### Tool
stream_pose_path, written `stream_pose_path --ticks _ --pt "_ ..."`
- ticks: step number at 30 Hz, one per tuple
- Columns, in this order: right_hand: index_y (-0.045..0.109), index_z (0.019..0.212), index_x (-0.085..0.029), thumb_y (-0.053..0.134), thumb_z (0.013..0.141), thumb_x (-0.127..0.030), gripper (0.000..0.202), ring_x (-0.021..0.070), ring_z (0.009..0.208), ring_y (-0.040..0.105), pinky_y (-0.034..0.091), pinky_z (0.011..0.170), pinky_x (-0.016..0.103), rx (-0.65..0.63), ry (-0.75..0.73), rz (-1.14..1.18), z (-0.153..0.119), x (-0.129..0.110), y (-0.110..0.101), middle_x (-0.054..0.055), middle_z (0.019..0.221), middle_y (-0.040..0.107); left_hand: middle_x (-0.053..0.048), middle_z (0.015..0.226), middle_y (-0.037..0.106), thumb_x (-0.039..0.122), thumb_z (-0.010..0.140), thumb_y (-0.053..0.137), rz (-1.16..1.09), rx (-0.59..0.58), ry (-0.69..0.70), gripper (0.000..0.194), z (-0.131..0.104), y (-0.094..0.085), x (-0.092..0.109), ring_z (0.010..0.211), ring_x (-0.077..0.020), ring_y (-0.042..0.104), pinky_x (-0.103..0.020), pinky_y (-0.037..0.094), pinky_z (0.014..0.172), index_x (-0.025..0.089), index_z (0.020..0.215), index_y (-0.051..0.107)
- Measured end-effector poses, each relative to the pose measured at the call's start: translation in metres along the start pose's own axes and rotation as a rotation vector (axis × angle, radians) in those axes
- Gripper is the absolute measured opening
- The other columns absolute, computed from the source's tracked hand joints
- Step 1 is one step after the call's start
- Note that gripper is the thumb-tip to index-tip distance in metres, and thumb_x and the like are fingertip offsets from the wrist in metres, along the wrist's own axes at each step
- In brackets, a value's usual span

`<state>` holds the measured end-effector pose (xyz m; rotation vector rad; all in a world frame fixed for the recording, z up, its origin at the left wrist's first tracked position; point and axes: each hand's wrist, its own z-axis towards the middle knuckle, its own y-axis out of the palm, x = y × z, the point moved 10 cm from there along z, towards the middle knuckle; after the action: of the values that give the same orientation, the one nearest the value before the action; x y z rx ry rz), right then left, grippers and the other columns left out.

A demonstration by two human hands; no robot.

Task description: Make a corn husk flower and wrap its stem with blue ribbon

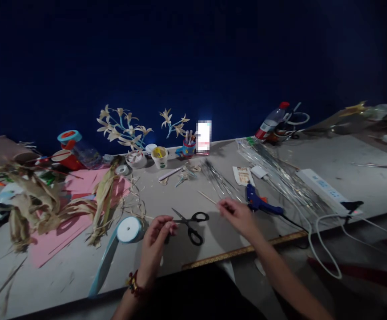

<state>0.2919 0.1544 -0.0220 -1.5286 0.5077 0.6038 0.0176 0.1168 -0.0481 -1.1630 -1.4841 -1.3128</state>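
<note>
My right hand [238, 218] is closed in a pinch on a thin pale stick [207, 197], which points up and left from the fingertips. My left hand [158, 238] has thumb and fingers pressed together; what they hold, if anything, I cannot make out. Black-handled scissors [191, 222] lie between my hands, blades toward the left. Left of my left hand stands a roll of light blue ribbon [129, 230], its loose end trailing to the table edge. A blue glue gun [262, 202] rests right of my right hand. Thin wires [218, 178] lie beyond it.
Dried corn husks [103, 200] and pink paper [58, 238] cover the left side. Husk flowers [123, 129], a white cup [160, 158] and a lit phone [203, 137] stand along the back. A power strip [323, 189] with cables lies right, near wrapped wires [270, 164].
</note>
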Motion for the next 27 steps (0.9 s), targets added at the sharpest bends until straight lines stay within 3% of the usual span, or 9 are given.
stream_pose_path --ticks 3,6,9,12,16,22,27 --pt "0.067 0.091 -0.020 0.046 0.096 -0.035 0.026 0.0234 0.079 0.069 0.047 0.068 0.030 0.121 0.086 -0.235 0.013 0.033 -0.038 0.008 0.084 0.074 -0.003 0.081 0.070 0.038 0.091 0.067 0.043 -0.057 -0.011 0.021 -0.001 0.006 -0.005 0.074 -0.0143 0.061 -0.025 0.048 0.071 0.018 0.096 0.069" --pt "0.069 0.094 -0.018 0.049 0.095 -0.031 0.025 0.0272 0.083 0.069 0.044 0.067 0.031 0.126 0.134 -0.411 0.020 0.045 -0.048 0.012 0.090 0.075 -0.002 0.082 0.069 0.037 0.093 0.065 0.067 -0.088 0.000 0.019 -0.002 0.011 -0.004 0.075 -0.0143 0.061 -0.025 0.047 0.071 0.019 0.094 0.068" --pt "0.070 0.097 -0.018 0.051 0.096 -0.031 0.023 0.0257 0.091 0.069 0.044 0.069 0.029 0.067 0.112 -0.537 0.023 0.036 -0.038 0.013 0.102 0.075 -0.001 0.082 0.069 0.037 0.094 0.064 0.087 -0.096 -0.004 0.018 -0.003 0.012 -0.004 0.077 -0.0141 0.060 -0.025 0.047 0.073 0.019 0.095 0.068" --pt "0.071 0.091 -0.020 0.055 0.096 -0.034 0.022 0.0235 0.091 0.070 0.045 0.071 0.026 -0.036 0.079 -0.614 0.027 0.022 -0.019 0.010 0.100 0.076 -0.001 0.081 0.069 0.038 0.093 0.065 0.099 -0.097 -0.016 0.019 -0.003 0.013 -0.006 0.076 -0.0136 0.059 -0.024 0.046 0.072 0.019 0.094 0.068" --pt "0.073 0.094 -0.015 0.053 0.094 -0.028 0.024 0.0279 0.093 0.073 0.048 0.071 0.028 -0.120 0.124 -0.706 0.040 0.011 -0.007 0.016 0.099 0.077 -0.002 0.082 0.069 0.040 0.093 0.065 0.111 -0.123 -0.048 0.022 -0.005 0.017 -0.009 0.074 -0.0139 0.060 -0.025 0.046 0.068 0.018 0.094 0.067" --pt "0.077 0.096 -0.007 0.060 0.082 -0.014 0.022 0.0340 0.097 0.074 0.051 0.076 0.034 -0.208 0.193 -0.737 0.061 0.003 -0.001 0.025 0.099 0.077 -0.003 0.081 0.069 0.040 0.092 0.065 0.128 -0.128 -0.049 0.023 -0.008 0.016 -0.006 0.073 -0.0146 0.060 -0.025 0.045 0.067 0.017 0.094 0.067" --pt "0.075 0.090 -0.010 0.063 0.081 -0.020 0.019 0.0352 0.094 0.073 0.049 0.074 0.035 -0.165 0.216 -0.661 0.066 0.012 -0.014 0.023 0.095 0.076 -0.003 0.080 0.068 0.041 0.092 0.064 0.118 -0.120 -0.049 0.024 -0.008 0.013 -0.006 0.073 -0.0147 0.060 -0.026 0.046 0.069 0.017 0.093 0.067"
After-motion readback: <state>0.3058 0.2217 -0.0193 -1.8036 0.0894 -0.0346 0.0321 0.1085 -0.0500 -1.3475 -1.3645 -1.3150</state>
